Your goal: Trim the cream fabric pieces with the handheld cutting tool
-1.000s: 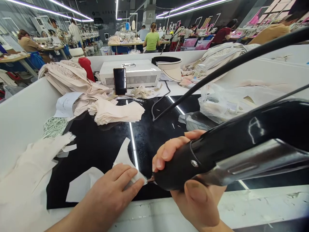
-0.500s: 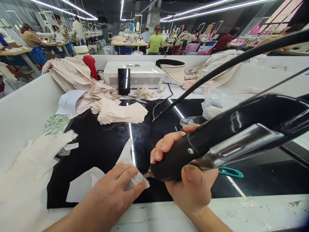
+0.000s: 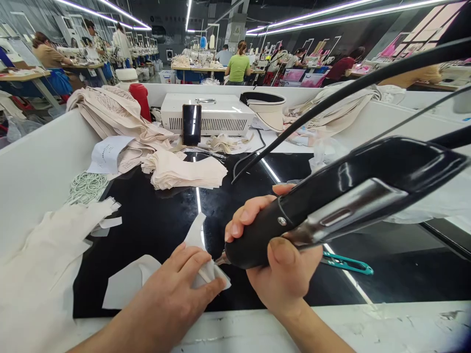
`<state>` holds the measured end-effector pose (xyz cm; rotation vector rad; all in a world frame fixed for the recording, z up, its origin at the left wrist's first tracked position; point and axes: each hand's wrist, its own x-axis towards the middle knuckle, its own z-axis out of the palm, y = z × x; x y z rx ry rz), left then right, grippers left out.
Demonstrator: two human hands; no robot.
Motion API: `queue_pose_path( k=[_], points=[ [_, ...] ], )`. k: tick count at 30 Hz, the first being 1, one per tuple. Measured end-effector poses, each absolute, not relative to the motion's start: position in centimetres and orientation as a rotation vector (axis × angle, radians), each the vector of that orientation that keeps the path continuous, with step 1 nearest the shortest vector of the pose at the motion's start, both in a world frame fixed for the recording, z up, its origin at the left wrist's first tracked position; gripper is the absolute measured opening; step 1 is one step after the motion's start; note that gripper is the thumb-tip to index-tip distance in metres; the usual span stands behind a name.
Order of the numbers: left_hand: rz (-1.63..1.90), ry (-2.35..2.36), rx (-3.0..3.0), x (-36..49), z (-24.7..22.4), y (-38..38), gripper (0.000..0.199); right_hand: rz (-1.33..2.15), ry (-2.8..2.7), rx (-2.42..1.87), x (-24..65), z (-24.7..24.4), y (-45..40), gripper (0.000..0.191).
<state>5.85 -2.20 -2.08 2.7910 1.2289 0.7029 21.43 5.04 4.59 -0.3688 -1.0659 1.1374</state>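
Note:
A black handheld tool [image 3: 342, 196] with a metal lever and cables is wrapped in my right hand [image 3: 283, 264]. Its narrow metal tip points left and meets a small white fabric piece [image 3: 196, 233]. My left hand [image 3: 180, 284] presses that fabric onto the glossy black surface [image 3: 165, 220], thumb and fingers around its lower part; the contact at the tip is partly hidden. Another white piece [image 3: 123, 284] lies flat just left of my left hand. Teal thread snips [image 3: 349, 264] rest right of my right hand.
Cream fabric is stacked [image 3: 187, 170] behind my hands and heaped [image 3: 40, 264] at the left. Green cord [image 3: 86, 187] lies by the left wall. A phone [image 3: 192, 125] leans on a white metal box [image 3: 217, 110]. Black cables cross the upper right. People sit beyond the back wall.
The black tool and my right hand have shifted slightly left and tilted a little, showing more of the teal snips. My left hand keeps its hold on the fabric.

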Motion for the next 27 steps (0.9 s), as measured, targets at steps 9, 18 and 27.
queue_pose_path(
  k=[9, 18, 27],
  points=[
    [0.721, 1.288, 2.876, 6.4, -2.2, -3.7, 0.033, 1.131, -1.136, -0.442, 21.7, 4.7, 4.3, 0.041],
    [0.622, 1.324, 2.944, 4.7, -1.0, -2.5, 0.03, 1.143, -1.112, -0.44, 21.8, 4.3, 4.4, 0.048],
    [0.635, 1.288, 2.912, 3.4, -0.8, -1.7, 0.024, 1.138, -1.124, -0.432, 21.9, 3.9, 4.1, 0.045]
  ],
)
